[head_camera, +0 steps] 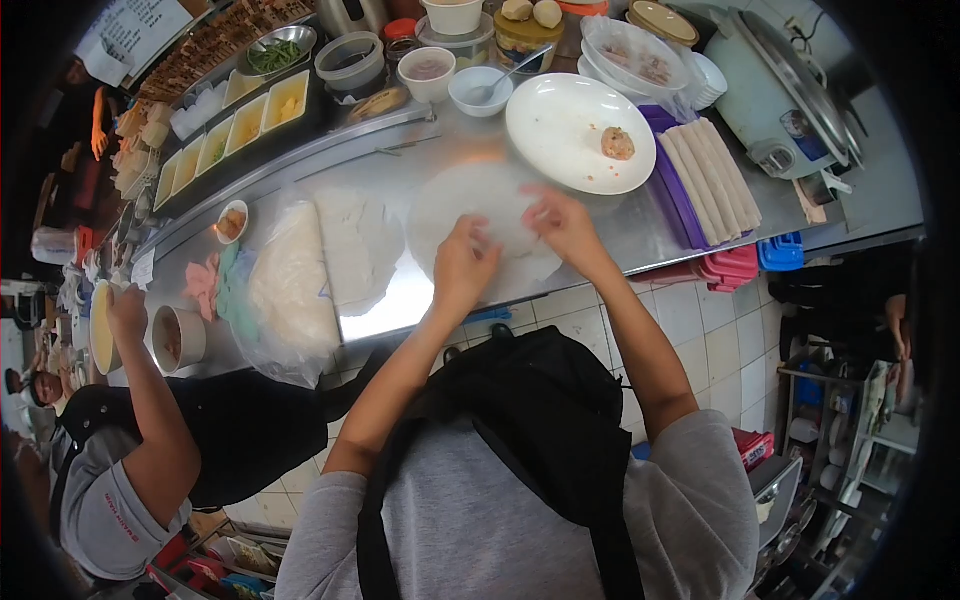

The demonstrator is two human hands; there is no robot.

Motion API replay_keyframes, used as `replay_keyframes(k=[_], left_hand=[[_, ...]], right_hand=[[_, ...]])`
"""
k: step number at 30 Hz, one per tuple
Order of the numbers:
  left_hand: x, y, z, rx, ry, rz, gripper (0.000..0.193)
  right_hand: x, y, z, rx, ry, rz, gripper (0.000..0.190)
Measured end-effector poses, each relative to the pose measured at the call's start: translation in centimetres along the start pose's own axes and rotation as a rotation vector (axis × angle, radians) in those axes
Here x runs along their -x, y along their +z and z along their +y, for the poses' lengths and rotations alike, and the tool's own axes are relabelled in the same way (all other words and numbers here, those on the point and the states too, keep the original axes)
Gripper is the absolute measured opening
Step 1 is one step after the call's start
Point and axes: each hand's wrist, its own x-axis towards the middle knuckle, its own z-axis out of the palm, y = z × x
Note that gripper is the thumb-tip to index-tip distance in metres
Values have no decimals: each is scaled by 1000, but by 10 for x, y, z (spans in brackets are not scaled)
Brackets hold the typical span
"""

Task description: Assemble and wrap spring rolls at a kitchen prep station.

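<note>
A large, thin round wrapper sheet lies on the steel counter in front of me. Over its middle is my left hand, fingers curled and slightly blurred; whether it pinches anything is not clear. My right hand is above the sheet's right part, fingers bent and blurred by motion, contact with the sheet uncertain. Beyond it, a white oval plate bears a lump of minced filling. More wrapper sheets lie to the left, beside a plastic bag of wrappers. Long pale rolls lie side by side on a purple tray.
A co-worker at the left reaches toward a yellow-filled bowl. A bowl with a spoon, a white tub and ingredient trays line the back. A large rice cooker stands at the right.
</note>
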Motion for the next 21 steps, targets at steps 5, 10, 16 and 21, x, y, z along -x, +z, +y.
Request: replay_keyframes(k=[5, 10, 16, 21], left_hand=[[-20, -17, -13, 178, 287, -199, 40], [-37, -24, -20, 417, 37, -629, 37], [-32, -28, -13, 578, 105, -454, 14], [-13, -10, -9, 257, 89, -201, 13]], right_hand=[[10, -6, -41, -157, -15, -238, 41], [2, -19, -39, -215, 31, -266, 40], [5, -14, -32, -225, -18, -217, 39], [10, -6, -14, -237, 6, -184, 39]])
